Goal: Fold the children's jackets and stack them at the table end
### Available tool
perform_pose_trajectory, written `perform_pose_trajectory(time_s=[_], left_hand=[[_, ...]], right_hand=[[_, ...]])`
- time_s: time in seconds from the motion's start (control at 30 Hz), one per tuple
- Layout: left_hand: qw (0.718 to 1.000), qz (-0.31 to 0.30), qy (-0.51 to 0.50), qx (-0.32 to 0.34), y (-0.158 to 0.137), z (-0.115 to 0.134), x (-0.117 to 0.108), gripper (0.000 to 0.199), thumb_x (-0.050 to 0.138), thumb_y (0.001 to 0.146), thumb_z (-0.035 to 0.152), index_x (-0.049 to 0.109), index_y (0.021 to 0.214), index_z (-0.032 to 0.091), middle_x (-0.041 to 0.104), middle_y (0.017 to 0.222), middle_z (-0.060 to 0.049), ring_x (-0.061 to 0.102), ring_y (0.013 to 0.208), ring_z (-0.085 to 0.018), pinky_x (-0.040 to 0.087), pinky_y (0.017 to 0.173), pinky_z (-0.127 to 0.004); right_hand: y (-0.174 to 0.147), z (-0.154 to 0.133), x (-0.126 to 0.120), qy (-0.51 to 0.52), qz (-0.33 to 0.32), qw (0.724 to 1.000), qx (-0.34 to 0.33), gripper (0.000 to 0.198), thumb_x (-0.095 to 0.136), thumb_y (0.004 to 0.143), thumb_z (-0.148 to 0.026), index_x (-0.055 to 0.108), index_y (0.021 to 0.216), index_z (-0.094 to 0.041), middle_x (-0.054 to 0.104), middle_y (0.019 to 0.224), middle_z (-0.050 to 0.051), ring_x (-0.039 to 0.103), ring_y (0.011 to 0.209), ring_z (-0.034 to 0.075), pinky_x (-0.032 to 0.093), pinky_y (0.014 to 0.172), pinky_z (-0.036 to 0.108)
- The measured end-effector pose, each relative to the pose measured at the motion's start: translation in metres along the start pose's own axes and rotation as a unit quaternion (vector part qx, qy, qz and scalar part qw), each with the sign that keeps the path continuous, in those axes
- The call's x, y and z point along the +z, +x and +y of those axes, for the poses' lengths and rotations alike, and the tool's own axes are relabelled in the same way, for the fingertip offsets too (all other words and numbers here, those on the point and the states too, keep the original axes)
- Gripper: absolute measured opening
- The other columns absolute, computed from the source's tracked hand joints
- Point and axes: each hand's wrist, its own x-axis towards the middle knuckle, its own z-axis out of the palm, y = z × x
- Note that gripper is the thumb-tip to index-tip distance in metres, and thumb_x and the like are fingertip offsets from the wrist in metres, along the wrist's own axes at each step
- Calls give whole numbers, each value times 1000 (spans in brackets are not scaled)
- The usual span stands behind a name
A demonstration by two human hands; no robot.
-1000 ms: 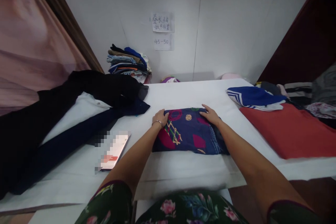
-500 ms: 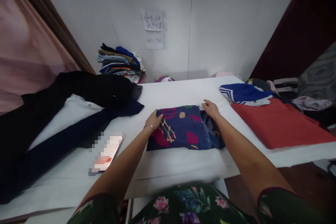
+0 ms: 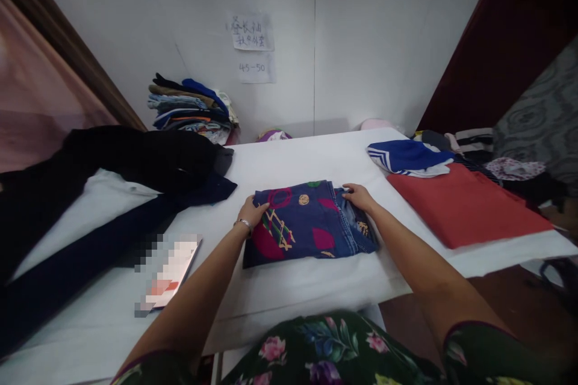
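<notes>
A blue denim garment (image 3: 300,222) with magenta shapes and tan stitched lines lies folded into a rough rectangle on the white table. At its left edge, my left hand (image 3: 253,214) grips the cloth, thumb on top. My right hand (image 3: 360,196) is at the far right corner, thumb and fingertips closed on the cloth. On that right side, a darker inner layer pokes out past a stitched seam. The undersides of the folds are hidden.
Dark trousers (image 3: 112,216) sprawl across the left side, near a phone-like slab (image 3: 174,277), partly blurred. A clothes stack (image 3: 192,108) stands at the back left. To the right lie a red cloth (image 3: 465,204) and a blue-and-white garment (image 3: 409,156).
My right hand has come down from just above the garment's right corner and now holds the cloth there. My left hand keeps its grip on the left edge. The whole view has shifted slightly.
</notes>
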Motion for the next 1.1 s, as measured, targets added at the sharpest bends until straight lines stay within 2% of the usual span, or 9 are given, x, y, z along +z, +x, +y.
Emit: perform_pose_trajectory(time_s=[0.1, 0.17, 0.33, 0.43, 0.57, 0.67, 0.8, 0.9, 1.1], left_hand=[[998, 49, 3, 39, -5, -1, -8, 65, 69, 76, 39, 46, 133, 19, 67, 117, -10, 65, 103, -23, 49, 89, -30], [997, 68, 31, 31, -7, -4, -14, 67, 68, 77, 39, 43, 135, 19, 66, 119, -10, 64, 105, -24, 48, 89, -31], [994, 28, 101, -23, -8, -14, -16, 64, 65, 79, 41, 44, 135, 17, 63, 123, -14, 61, 111, -29, 48, 90, -35], [994, 25, 102, -28, -7, -17, -14, 65, 64, 79, 43, 43, 135, 18, 63, 123, -14, 61, 112, -29, 47, 91, -36], [996, 41, 66, -44, -2, -23, -14, 70, 63, 78, 50, 43, 136, 15, 61, 126, -16, 58, 116, -30, 46, 95, -38], [996, 55, 22, -65, 0, -29, -15, 72, 58, 80, 55, 44, 135, 12, 60, 127, -17, 56, 118, -30, 44, 98, -38], [996, 63, -10, -62, -6, -34, -13, 67, 60, 79, 52, 46, 133, 15, 62, 125, -14, 57, 118, -27, 43, 99, -36], [996, 65, 7, -56, -13, -32, -11, 65, 60, 79, 51, 47, 133, 18, 60, 129, -13, 54, 121, -28, 42, 100, -37], [996, 64, 34, -47, -17, -27, -11, 62, 60, 80, 49, 48, 132, 17, 58, 131, -14, 55, 120, -29, 42, 100, -38]], right_hand=[[7, -6, 6, 21, 17, 999, -20, 45, 63, 77, -23, 61, 122, -18, 68, 108, 6, 65, 86, 16, 50, 78, 27], [11, -9, 13, 26, 29, 999, -28, 42, 63, 77, -24, 63, 119, -18, 68, 110, 6, 64, 94, 17, 48, 84, 29], [14, -11, 28, 23, 34, 999, -30, 34, 68, 71, -23, 70, 104, -17, 70, 104, 9, 63, 99, 23, 46, 92, 35], [8, -12, 23, 32, 52, 998, -35, 37, 64, 74, -25, 67, 110, -16, 70, 105, 9, 63, 97, 22, 47, 90, 35], [-15, -20, 13, 41, 85, 994, -61, 36, 53, 83, -31, 64, 115, -17, 68, 109, 8, 61, 100, 19, 45, 93, 34], [-36, -33, 17, 59, 36, 995, -78, 42, 52, 85, -37, 59, 123, -20, 70, 97, 4, 64, 89, 18, 48, 85, 31], [-49, -50, 29, 7, -50, 998, -48, 53, 60, 81, -41, 54, 129, -19, 69, 89, 4, 63, 84, 20, 47, 76, 30], [-50, -56, 36, -10, -58, 997, -42, 54, 61, 80, -46, 54, 127, -21, 67, 86, 4, 62, 78, 20, 44, 69, 28], [-50, -58, 40, 47, -50, 997, -42, 47, 67, 74, -44, 59, 117, -26, 64, 80, 1, 59, 72, 18, 42, 66, 27]])
